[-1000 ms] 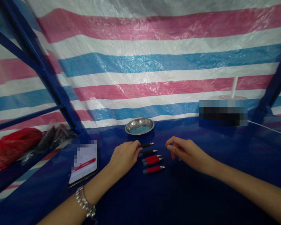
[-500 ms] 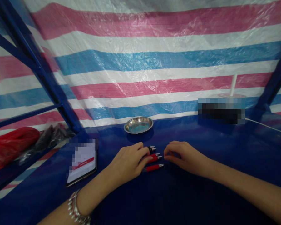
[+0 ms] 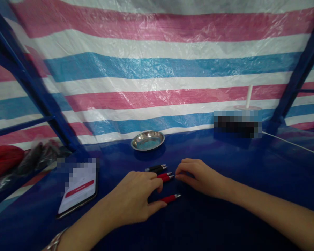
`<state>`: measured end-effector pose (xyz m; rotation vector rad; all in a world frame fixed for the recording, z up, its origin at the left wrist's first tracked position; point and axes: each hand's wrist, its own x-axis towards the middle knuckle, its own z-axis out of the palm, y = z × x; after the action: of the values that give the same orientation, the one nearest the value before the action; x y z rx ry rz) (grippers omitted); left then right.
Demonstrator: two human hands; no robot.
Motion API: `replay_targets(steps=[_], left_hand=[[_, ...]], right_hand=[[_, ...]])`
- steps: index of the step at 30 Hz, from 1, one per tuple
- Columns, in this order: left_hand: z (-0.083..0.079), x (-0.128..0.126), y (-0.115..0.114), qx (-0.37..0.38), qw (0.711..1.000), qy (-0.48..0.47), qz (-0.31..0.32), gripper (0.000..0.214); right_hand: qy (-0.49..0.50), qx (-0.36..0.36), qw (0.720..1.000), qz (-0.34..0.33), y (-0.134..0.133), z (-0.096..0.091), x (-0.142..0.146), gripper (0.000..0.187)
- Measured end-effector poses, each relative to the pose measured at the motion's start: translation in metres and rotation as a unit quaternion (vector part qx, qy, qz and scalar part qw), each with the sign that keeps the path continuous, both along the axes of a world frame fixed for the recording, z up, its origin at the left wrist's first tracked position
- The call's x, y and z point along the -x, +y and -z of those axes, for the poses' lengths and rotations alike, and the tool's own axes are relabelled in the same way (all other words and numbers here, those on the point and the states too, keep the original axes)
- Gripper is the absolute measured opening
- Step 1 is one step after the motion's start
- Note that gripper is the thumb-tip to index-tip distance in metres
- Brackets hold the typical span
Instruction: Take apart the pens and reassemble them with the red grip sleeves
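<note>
Several pens lie side by side on the blue table point(image 3: 225, 216). Two black pens point(image 3: 157, 168) are farthest from me, with two red pens point(image 3: 166, 177) just behind my fingers. A single red pen point(image 3: 170, 198) lies apart, closer to me. My left hand point(image 3: 136, 200) covers the pens' rear ends, and its thumb and forefinger close around the back of the single red pen. My right hand point(image 3: 200, 176) rests loosely curled on the table. Its fingertips touch the tips of the two red pens and hold nothing.
A small steel dish point(image 3: 148, 140) sits at the back near the striped tarp wall point(image 3: 159, 69). A phone point(image 3: 78, 188) lies to the left. At the back right are a dark blurred object point(image 3: 237, 123) and a white cable point(image 3: 290, 143). Red and dark bags point(image 3: 13, 160) lie far left.
My left hand slid toward me and drew one red pen away from the row. My right hand moved in to touch the red pens' tips. The view shifted right.
</note>
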<state>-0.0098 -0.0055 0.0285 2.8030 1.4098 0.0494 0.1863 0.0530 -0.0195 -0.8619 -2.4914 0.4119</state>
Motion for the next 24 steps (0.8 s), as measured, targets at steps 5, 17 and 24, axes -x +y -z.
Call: replay_targets(steps=[5, 17, 24], left_hand=[[0.001, -0.003, -0.004, 0.020, 0.999, 0.022, 0.023, 0.006], [0.016, 0.000, 0.006, -0.107, 0.994, -0.021, 0.023, 0.017], [0.016, -0.004, 0.003, -0.111, 0.993, -0.023, 0.024, 0.019]], right_hand=[[0.001, 0.007, 1.000, -0.003, -0.001, -0.002, 0.000, 0.018], [0.056, 0.098, 0.993, -0.035, 0.000, -0.005, 0.001, 0.031], [0.085, 0.108, 0.990, -0.031, -0.002, -0.006, 0.002, 0.026]])
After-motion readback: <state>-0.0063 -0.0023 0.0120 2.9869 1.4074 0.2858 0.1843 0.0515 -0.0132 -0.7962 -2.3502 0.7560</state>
